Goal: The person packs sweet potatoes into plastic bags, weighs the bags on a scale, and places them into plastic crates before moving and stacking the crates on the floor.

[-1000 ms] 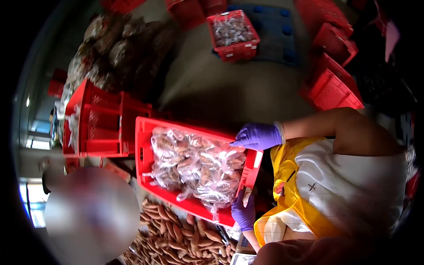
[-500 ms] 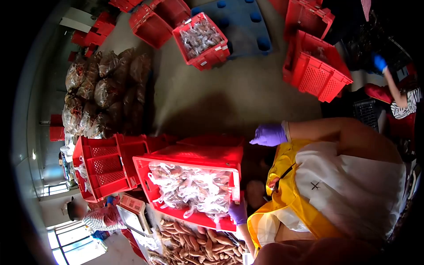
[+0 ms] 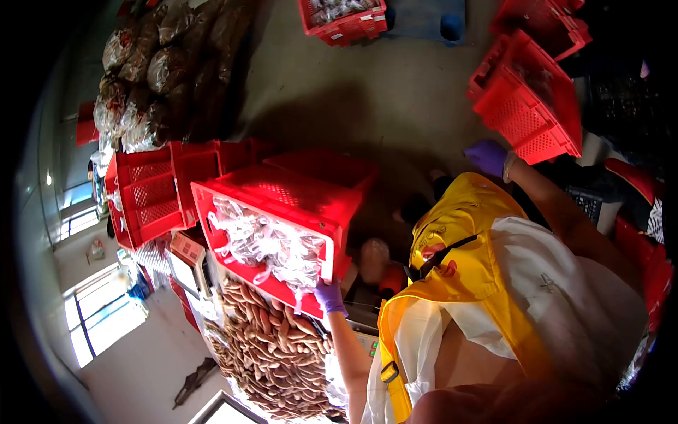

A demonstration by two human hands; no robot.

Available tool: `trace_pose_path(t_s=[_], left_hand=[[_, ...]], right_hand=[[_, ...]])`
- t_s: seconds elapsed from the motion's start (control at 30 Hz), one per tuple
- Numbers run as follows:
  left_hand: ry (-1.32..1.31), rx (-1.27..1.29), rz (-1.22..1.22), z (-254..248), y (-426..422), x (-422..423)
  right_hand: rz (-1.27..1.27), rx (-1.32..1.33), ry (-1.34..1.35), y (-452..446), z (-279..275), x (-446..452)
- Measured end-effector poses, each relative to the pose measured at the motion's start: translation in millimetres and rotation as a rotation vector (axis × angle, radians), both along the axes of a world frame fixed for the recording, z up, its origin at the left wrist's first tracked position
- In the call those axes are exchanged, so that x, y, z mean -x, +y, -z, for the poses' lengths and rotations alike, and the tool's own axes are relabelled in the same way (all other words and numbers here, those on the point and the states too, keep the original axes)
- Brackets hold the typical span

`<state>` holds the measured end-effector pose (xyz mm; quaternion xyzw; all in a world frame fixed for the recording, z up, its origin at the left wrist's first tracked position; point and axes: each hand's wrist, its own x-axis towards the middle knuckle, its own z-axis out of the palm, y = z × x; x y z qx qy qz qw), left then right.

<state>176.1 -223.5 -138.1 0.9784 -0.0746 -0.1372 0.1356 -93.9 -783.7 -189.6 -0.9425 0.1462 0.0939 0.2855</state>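
Observation:
The view lies on its side. My left hand [image 3: 329, 295], in a purple glove, grips the near corner of a red crate [image 3: 282, 201]. That crate is filled with clear bags [image 3: 265, 244], seemingly of brown tubers, shiny in the light. Part of the fingers is hidden at the rim. Loose sweet potatoes [image 3: 275, 353] lie heaped on the table beside the crate. My right hand [image 3: 487, 157], also gloved in purple, hangs out at my side with its fingers curled in and nothing seen in it. In the view it appears near another red crate [image 3: 526, 99].
More red crates [image 3: 152, 191] are stacked past the held one. Large clear sacks [image 3: 166, 71] are piled against the wall side. A scale [image 3: 185, 258] stands by the sweet potatoes. Another filled crate [image 3: 346, 25] is near a blue pallet [image 3: 427, 18] on the floor.
The whole view has shifted, showing more of the sweet potatoes. My left hand stays on the crate's corner. My right hand has swung farther out, away from that crate.

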Motion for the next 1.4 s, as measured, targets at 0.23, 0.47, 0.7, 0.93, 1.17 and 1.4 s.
trace_pose_path(t_s=[0.23,0.47,0.7,0.93,1.17,1.4], left_hand=[[0.032,-0.05,-0.136,-6.4,-11.2,3.6],[0.08,-0.196,-0.018,-27.3,-17.9,1.8],[0.247,-0.12,-0.008,-92.2,-16.0,-29.6],[-0.071,0.276,-0.116,-161.9,-110.8,-150.3],[-0.1,0.442,0.049,-162.7,-247.9,-301.2],[-0.387,0.221,0.235,-174.6,-350.8,-435.9]], right_hand=[[-0.034,0.027,0.088,-19.7,-11.6,3.9],[0.026,-0.087,-0.059,-44.7,-6.5,-16.8],[-0.056,-0.084,0.022,-67.3,14.8,-86.2],[-0.117,-0.064,0.086,-85.5,4.2,-175.4],[0.043,0.133,0.146,-138.4,-25.3,-199.6],[0.157,0.163,-0.118,-203.6,86.2,-195.0]])
